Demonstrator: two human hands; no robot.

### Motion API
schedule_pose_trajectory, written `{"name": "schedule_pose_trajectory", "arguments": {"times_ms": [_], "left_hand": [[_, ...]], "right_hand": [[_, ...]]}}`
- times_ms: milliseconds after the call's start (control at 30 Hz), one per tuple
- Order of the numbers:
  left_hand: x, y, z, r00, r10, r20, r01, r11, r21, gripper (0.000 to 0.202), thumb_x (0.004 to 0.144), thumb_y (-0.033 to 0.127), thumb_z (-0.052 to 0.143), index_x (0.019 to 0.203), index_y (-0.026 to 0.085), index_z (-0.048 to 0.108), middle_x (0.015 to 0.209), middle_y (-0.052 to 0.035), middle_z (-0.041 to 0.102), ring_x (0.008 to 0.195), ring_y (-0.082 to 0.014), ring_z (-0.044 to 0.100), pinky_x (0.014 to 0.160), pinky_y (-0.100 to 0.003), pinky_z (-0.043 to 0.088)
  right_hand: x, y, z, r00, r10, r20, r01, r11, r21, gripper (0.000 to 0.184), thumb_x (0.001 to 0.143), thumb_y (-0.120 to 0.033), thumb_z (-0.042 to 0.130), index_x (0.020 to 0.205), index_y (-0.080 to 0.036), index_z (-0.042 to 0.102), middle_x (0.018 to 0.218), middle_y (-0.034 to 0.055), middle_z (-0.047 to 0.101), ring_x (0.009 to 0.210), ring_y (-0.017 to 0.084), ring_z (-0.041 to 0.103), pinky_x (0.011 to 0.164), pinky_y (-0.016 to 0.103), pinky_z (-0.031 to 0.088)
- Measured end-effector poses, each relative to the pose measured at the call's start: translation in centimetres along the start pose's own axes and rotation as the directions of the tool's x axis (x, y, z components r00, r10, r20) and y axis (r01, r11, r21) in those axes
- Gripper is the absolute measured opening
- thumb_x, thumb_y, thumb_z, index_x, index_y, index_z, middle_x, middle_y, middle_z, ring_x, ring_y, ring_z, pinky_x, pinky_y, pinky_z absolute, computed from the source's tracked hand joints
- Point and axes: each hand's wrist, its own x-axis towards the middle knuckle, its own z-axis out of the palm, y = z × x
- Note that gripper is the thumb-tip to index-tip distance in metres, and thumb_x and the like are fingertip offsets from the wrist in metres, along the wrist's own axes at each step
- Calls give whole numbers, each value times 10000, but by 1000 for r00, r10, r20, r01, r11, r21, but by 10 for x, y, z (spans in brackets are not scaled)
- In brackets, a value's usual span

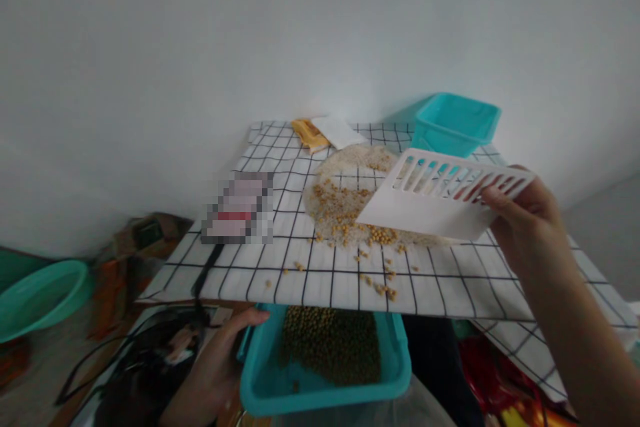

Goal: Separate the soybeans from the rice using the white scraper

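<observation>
My right hand (533, 223) grips a white slotted plastic board (425, 203) by its right end, tilted over the table. Under its left edge lies a spread of pale grains (340, 163) mixed with yellow beans (345, 207), and some beans are scattered towards the table's front edge. Below that edge, my left hand (225, 350) holds the left rim of a teal plastic basin (325, 403), thumb over the rim. Inside the basin are yellow beans (313, 317) and darker, greenish beans or grains (345, 353).
A second teal basin (457, 117) stands at the table's back right. A yellow packet (310, 135) and a white sheet (340, 131) lie near the wall. At left is a blurred-out flat object (237, 207) on the checked cloth (285, 280). A green tub (45, 297) sits far left.
</observation>
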Motion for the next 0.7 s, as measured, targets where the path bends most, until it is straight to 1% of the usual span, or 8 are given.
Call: {"name": "schedule_pose_trajectory", "arguments": {"times_ms": [133,267,400,467,567,633,667,700], "left_hand": [[0,-1,-6,1000,-16,26,18,998,-55,155,544,199,826,486,223,684,468,55,667,475,-152,575,510,-256,537],[1,-1,-8,1000,-4,7,5,998,-70,123,534,129,805,534,226,730,518,58,726,513,-158,630,542,-244,564],[-1,2,-3,996,-81,-27,79,995,-61,133,528,161,789,475,224,686,451,53,681,445,-163,598,500,-272,555],[-2,1,0,996,-90,-26,89,995,-52,135,524,175,792,472,229,679,471,46,690,454,-165,600,504,-272,550],[-4,-2,3,997,-64,38,66,997,-43,116,555,224,804,512,245,699,524,22,715,496,-192,625,541,-295,558],[-5,-5,8,995,-64,75,67,997,-40,112,576,267,804,534,258,700,552,-4,727,530,-226,648,565,-328,568],[-6,-6,11,994,-65,82,68,997,-37,126,582,284,804,531,266,690,548,-12,723,543,-241,656,571,-342,570],[-6,-8,14,996,-48,81,51,998,-27,143,587,294,803,524,272,676,538,-17,714,549,-253,660,570,-351,569]], "right_hand": [[-2,4,-2,1000,29,-10,-29,1000,-12,174,736,-321,822,814,-245,686,822,11,708,746,175,646,709,321,503],[-5,5,-3,1000,29,-7,-29,999,-31,168,735,-356,822,803,-278,690,831,10,701,778,188,646,693,319,509],[-13,2,-3,999,31,-32,-33,998,-53,153,737,-354,820,788,-300,686,798,10,695,747,197,641,662,333,504],[-19,-2,-7,995,29,-93,-33,998,-50,161,716,-334,834,780,-301,689,784,4,694,733,193,640,660,334,499],[-32,-10,-18,974,11,-228,-32,996,-88,152,705,-326,834,766,-295,698,778,-4,669,734,186,633,692,343,504],[-45,-18,-25,941,10,-338,-64,987,-149,131,705,-342,822,732,-303,699,816,4,654,765,201,632,752,376,521],[-53,-21,-28,917,24,-399,-103,978,-179,127,695,-360,820,744,-322,710,833,12,657,775,218,634,769,400,527],[-62,-25,-30,885,61,-461,-172,964,-204,134,674,-388,821,742,-336,717,839,26,665,780,237,635,768,424,530]]}}
